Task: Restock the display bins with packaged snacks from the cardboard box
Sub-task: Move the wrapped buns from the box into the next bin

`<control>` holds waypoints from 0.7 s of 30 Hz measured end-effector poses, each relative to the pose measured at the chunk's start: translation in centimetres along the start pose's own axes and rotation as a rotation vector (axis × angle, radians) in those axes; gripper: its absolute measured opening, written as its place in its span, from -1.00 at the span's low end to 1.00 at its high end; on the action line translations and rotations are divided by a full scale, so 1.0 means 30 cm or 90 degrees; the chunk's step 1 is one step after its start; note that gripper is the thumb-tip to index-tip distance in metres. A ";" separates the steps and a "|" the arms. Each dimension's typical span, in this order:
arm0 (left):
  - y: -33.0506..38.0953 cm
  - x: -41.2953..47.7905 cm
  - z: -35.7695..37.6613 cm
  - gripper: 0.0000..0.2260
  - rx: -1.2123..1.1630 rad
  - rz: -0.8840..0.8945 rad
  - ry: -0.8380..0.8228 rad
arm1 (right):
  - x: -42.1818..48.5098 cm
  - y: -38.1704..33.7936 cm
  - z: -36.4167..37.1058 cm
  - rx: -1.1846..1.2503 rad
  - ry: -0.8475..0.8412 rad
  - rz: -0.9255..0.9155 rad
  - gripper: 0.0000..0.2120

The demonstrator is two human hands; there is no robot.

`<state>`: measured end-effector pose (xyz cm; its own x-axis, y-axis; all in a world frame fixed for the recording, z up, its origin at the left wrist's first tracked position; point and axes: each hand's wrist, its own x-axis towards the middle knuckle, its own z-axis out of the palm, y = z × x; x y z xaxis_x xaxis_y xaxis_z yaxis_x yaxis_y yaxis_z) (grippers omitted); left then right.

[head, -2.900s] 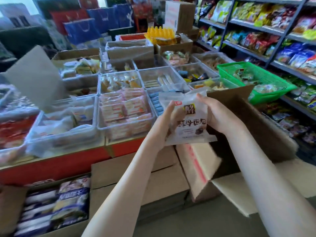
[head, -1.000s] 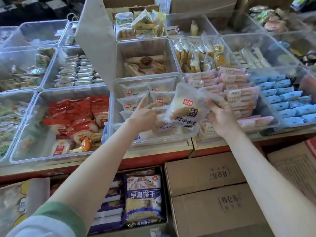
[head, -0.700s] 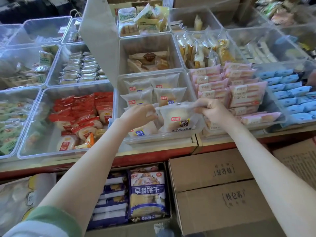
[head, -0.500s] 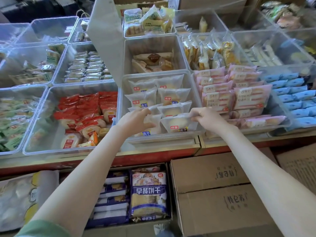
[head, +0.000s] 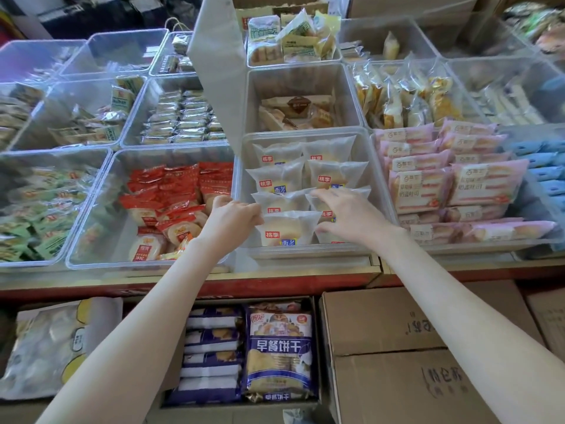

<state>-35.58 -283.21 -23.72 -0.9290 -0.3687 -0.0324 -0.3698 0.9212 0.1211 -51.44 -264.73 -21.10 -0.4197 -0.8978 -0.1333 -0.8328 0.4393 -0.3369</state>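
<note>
Frosted white plastic wraps the packet [head: 287, 229] lying at the front of the clear bin [head: 308, 251], with a pale round bun showing through it. The left hand [head: 232, 221] sits at the packet's upper left corner with its fingers curled. Its knuckles hide the fingertips, so I cannot tell whether it pinches the wrapper or only touches it. The right hand [head: 348, 215] is open, fingers spread flat over the like packets in the row behind and thumb just beside the front packet's right edge; it covers most of the packet under it. Each packet carries a small red label reading 桃李. The blue characters below it are cut off by the bin's wall on the front packet and overlapped on the others. Left of the bin, red packs [head: 174, 191] lie jumbled in the next container, their print too small to read. To the right, pink packs [head: 422, 191] sit in stacked rows with white labels whose writing is blurred, and the blue packs [head: 547, 169] beyond them run off the frame's edge. A grey card [head: 220, 87] stands tilted at the bin's back left corner and hides part of the containers behind it. Under the red-edged surface [head: 290, 284], a biscuit pack [head: 279, 353] in an open box reads 早餐饼干 in white on blue. The cartons [head: 382, 325] beside it bear dark print too smeared to read, and the right forearm crosses in front of them.
</note>
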 end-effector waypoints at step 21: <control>-0.050 0.152 0.013 -0.69 0.084 -0.030 -0.010 | 0.221 0.006 0.037 -0.028 0.048 0.032 -0.62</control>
<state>-39.27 -286.21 -24.43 -0.9100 -0.4115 -0.0499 -0.4114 0.9113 -0.0124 -53.98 -270.63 -23.08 -0.4861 -0.8704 -0.0786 -0.8243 0.4865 -0.2895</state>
